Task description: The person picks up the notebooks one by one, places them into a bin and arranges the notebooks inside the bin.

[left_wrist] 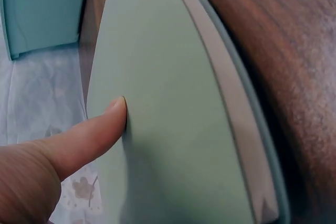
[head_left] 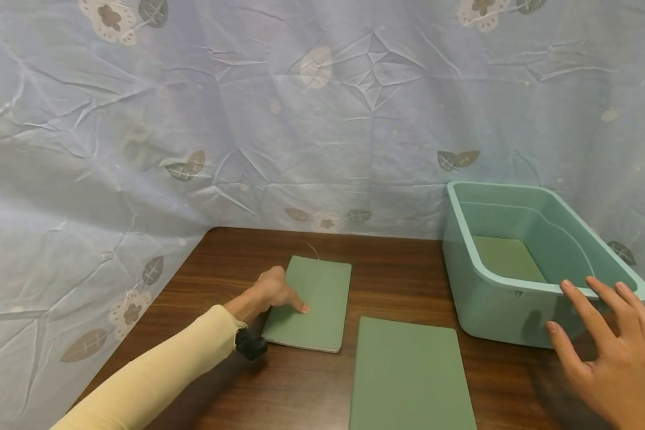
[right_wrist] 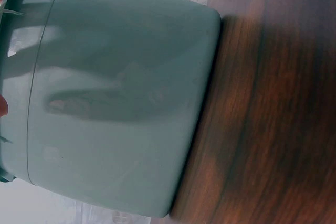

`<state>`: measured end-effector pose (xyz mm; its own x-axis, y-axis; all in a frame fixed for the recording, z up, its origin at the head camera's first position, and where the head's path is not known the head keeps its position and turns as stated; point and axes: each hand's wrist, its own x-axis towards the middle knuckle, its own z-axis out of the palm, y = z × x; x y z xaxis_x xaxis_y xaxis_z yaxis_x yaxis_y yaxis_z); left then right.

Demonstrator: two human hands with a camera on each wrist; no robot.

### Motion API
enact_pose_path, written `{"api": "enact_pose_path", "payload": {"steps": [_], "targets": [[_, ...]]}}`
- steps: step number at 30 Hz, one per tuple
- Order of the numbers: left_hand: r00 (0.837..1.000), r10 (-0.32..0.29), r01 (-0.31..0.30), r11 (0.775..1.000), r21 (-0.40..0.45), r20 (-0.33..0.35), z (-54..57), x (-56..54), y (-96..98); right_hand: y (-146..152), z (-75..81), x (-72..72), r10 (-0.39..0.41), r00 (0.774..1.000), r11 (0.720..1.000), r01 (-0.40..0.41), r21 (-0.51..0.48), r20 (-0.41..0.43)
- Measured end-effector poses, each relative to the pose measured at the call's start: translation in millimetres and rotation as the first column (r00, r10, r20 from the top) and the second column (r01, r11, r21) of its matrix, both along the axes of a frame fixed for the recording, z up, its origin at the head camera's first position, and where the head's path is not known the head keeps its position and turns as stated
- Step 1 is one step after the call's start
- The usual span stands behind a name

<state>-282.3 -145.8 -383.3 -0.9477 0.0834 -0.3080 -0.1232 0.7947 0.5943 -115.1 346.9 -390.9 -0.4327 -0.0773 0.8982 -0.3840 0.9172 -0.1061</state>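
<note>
My left hand (head_left: 276,289) is at the left edge of a small green notebook (head_left: 322,286) on the table. Its thumb (left_wrist: 100,132) lies on the cover, while the other fingers are hidden at the notebook's edge. The pale page edges of the notebook show in the left wrist view. My right hand (head_left: 615,352) is spread at the near rim of a pale green plastic tub (head_left: 516,313), holding nothing. Whether its fingertips touch the rim, I cannot tell. Inside the tub lies a flat green thing (head_left: 507,258), perhaps another notebook.
A larger green notebook (head_left: 411,376) lies at the front of the dark wooden table (head_left: 398,286), between the small notebook and the tub. Behind and to the left hangs a creased, patterned curtain (head_left: 322,119). A thin pale thread (head_left: 314,249) lies past the small notebook.
</note>
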Motion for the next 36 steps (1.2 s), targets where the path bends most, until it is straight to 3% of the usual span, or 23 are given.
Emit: {"api": "enact_pose_path", "payload": {"steps": [5,8,10,14,16,20,23,26,30,36], "targets": [[1.0,0.002,-0.002,0.999,0.051,0.014,2.1,-3.1,-5.2,0.7,-0.5,-0.4,0.003,1.0,1.0,-0.003,0.009,-0.004],[0.998,-0.008,-0.003,0.987,0.158,0.069,2.5,-6.4,-10.0,0.4,-1.1,-0.5,0.003,1.0,1.0,-0.003,0.01,-0.004],[0.992,-0.02,-0.012,0.966,0.258,0.122,3.4,-10.4,-14.0,-0.3,-1.1,-0.4,0.002,1.0,1.0,-0.002,0.007,-0.006],[0.976,-0.078,-0.015,0.911,0.413,0.205,8.0,-20.8,-21.8,-2.0,0.4,0.0,0.002,1.0,1.0,-0.001,0.017,-0.016],[0.965,-0.116,-0.015,0.872,0.49,0.237,10.9,-25.8,-24.3,-2.7,1.8,0.4,0.001,1.0,1.0,-0.001,0.024,-0.016],[0.939,-0.206,-0.016,0.773,0.634,0.275,16.1,-31.4,-26.3,-3.7,3.3,0.7,0.004,1.0,1.0,-0.004,0.026,-0.012],[0.931,-0.257,-0.001,0.712,0.702,0.261,20.5,-30.5,-25.4,-3.0,2.7,0.1,0.004,1.0,1.0,-0.004,0.028,-0.008],[0.938,-0.264,0.012,0.675,0.738,0.226,24.5,-28.2,-23.7,-1.9,1.4,-1.4,0.011,1.0,1.0,-0.011,0.026,-0.016],[0.964,-0.21,0.005,0.631,0.776,0.165,32.4,-27.9,-20.3,-0.3,0.1,-2.4,0.016,1.0,1.0,-0.016,0.015,-0.013],[0.99,-0.092,-0.043,0.521,0.853,0.107,51.0,-29.5,-7.0,-1.6,0.8,0.0,-0.004,1.0,1.0,0.004,0.005,-0.002]]}}
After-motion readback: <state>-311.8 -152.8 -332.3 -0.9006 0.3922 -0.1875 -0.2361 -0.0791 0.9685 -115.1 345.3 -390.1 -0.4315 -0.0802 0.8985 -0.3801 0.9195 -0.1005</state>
